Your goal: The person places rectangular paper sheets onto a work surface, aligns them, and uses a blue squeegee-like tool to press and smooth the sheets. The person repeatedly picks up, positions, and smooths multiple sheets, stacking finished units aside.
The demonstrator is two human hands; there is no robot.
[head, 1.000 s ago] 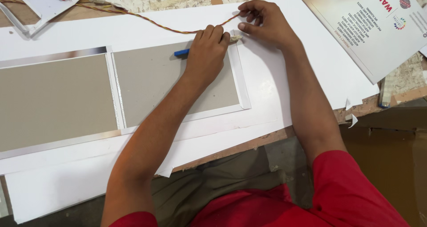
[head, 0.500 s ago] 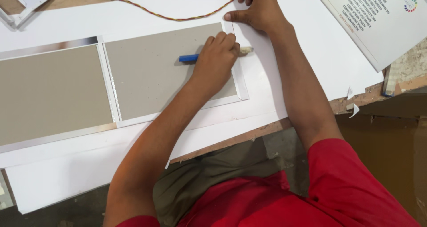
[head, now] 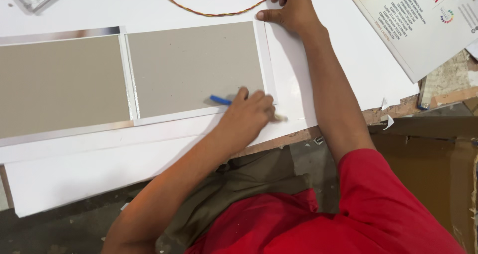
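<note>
1. Worn wooden bench point(head: 450, 92) carries a large white sheet point(head: 348, 60) that covers most of its top; below its near edge lie a dark floor and a brown cardboard piece point(head: 438, 174) at 4 o'clock.
2. On the white sheet lie two flat grey rectangular boards side by side: the left grey board point(head: 59, 84) at 9 o'clock and the right grey board point(head: 194, 67) near the centre, each edged with a narrow white border strip.
3. Left hand point(head: 246, 119) is curled shut around a blue-handled tool point(head: 220, 100); the blue end juts out towards 10 o'clock over the lower right corner of the right grey board, and a pale tip shows past the knuckles towards 4 o'clock, on the white sheet just beyond the board's corner.
4. Right hand point(head: 291, 7) sits at 12 o'clock, fingers folded under and thumb stretched out towards 9 o'clock, pressing down on the white border at the upper right corner of the right grey board.
5. A twisted red-and-yellow cord point(head: 199, 11) runs across the sheet from 11 o'clock to the right hand, ending at its thumb; whether the hand pins it cannot be told.
6. A printed white card with small coloured marks point(head: 423, 30) lies tilted at 2 o'clock, overlapping the white sheet's right part.
7. Small white paper scraps point(head: 387, 120) lie at the bench's edge at 3 o'clock.
8. The person wears a red shirt point(head: 358, 219).
</note>
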